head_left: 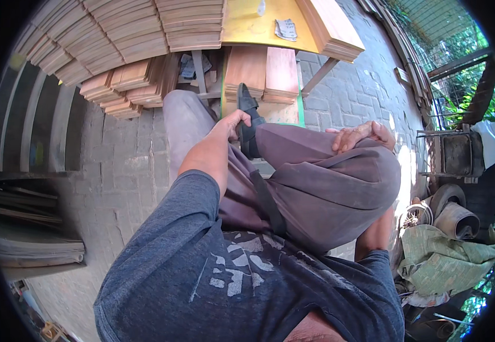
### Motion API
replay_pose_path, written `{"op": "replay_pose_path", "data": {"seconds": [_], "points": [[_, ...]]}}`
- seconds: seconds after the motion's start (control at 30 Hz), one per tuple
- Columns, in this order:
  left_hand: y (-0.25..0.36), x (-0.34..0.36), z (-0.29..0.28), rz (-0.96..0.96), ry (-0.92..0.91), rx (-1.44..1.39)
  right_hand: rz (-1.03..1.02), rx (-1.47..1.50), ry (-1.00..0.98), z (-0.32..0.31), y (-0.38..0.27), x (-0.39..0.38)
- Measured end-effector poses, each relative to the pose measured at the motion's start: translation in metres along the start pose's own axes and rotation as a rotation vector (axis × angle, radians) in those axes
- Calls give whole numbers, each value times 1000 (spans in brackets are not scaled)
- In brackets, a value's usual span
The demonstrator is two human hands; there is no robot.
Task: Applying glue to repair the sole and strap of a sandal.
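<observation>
I am seated, with one leg in loose purple-grey trousers [327, 196] crossed over the other. My left hand [236, 122] is closed on the dark sandal [247, 108] of the raised foot; some of its fingers are hidden behind the sandal. On the bent knee at the right lies my right hand [366, 137], fingers stretched over the cloth and holding nothing. A dark strap [267, 204] hangs across the trousers at my lap.
Tall stacks of thin wooden boards [128, 28] stand at the far left, beside a yellow tabletop [247, 25] with a folded paper [285, 29]. More boards [280, 71] lie underneath. Grey paving [125, 165] covers the floor. A green sack [447, 256] sits at right.
</observation>
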State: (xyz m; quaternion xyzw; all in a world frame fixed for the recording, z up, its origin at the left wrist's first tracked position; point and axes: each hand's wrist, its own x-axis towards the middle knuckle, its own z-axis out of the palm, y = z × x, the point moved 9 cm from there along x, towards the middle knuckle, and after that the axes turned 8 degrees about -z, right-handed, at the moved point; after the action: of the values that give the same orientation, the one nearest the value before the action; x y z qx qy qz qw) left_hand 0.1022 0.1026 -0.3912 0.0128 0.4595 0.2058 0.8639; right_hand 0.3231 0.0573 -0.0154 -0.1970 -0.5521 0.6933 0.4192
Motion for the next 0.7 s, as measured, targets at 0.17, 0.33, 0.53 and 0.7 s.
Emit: {"op": "replay_pose_path", "data": {"seconds": [0.17, 0.33, 0.53, 0.7], "points": [[19, -19, 17, 53, -47, 9, -20, -15, -34, -4, -2, -3], [37, -10, 15, 136, -76, 40, -58, -3, -111, -6, -6, -3], [67, -21, 10, 251, -44, 140, -90, -33, -123, -6, -10, -6], [73, -35, 25, 277, -44, 213, -96, -48, -133, -6, -15, -14]]}}
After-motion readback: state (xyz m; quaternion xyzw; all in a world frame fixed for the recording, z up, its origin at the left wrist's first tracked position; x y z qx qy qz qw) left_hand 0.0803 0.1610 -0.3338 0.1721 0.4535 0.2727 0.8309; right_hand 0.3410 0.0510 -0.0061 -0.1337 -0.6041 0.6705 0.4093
